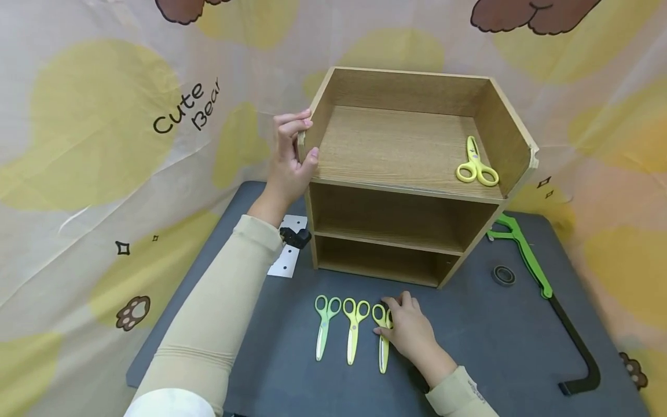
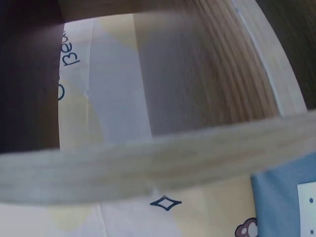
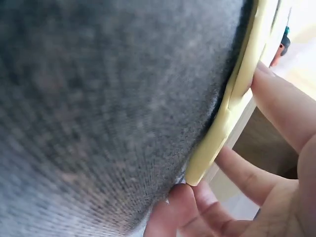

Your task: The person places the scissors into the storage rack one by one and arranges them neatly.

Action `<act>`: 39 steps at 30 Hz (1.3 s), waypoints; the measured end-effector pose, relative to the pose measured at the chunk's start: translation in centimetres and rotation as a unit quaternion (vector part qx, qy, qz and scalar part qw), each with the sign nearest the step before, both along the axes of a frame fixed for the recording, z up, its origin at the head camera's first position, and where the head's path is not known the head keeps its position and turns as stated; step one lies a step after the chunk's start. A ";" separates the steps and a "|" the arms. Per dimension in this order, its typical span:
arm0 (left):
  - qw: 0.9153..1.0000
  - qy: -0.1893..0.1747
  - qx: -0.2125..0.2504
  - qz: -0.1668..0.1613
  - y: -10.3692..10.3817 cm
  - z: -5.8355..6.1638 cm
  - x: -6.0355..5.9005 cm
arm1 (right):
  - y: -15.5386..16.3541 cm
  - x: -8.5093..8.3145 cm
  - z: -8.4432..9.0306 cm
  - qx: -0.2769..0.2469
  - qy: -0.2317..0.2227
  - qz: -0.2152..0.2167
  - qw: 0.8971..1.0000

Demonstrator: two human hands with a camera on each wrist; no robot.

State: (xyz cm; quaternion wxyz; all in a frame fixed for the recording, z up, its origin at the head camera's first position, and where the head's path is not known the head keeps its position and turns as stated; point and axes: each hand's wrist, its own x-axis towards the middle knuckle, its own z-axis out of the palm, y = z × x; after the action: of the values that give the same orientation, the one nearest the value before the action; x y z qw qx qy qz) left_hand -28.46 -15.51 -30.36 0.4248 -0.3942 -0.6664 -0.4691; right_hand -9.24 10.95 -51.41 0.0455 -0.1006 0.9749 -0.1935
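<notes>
Wooden shelf (image 1: 401,174) stands at the back of the grey mat (image 1: 484,341); the left hand (image 1: 289,165) curls round its top left wall. Two scissors (image 1: 325,324) lie free in front; the right hand (image 1: 409,330) pinches the handles of the third scissors (image 1: 383,353), flat on the mat. Those look light, stiff and slick; the loops seem the best hold.

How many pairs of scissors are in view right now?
4: one on the shelf unit's top tray; three in a row on the mat, green, yellow, and one under the right hand.
</notes>
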 end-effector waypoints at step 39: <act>0.998 -0.039 -0.022 -0.037 -0.8 -0.1 0.1 | 5.9 1.0 3.5 -0.145 -0.133 0.061 0.979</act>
State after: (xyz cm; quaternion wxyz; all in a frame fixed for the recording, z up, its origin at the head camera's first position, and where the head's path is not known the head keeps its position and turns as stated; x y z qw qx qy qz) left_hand -28.31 -16.27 -30.44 0.3717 -0.4091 -0.6775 -0.4853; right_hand -8.23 16.83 -47.88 0.1710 -0.1390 0.9138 -0.3413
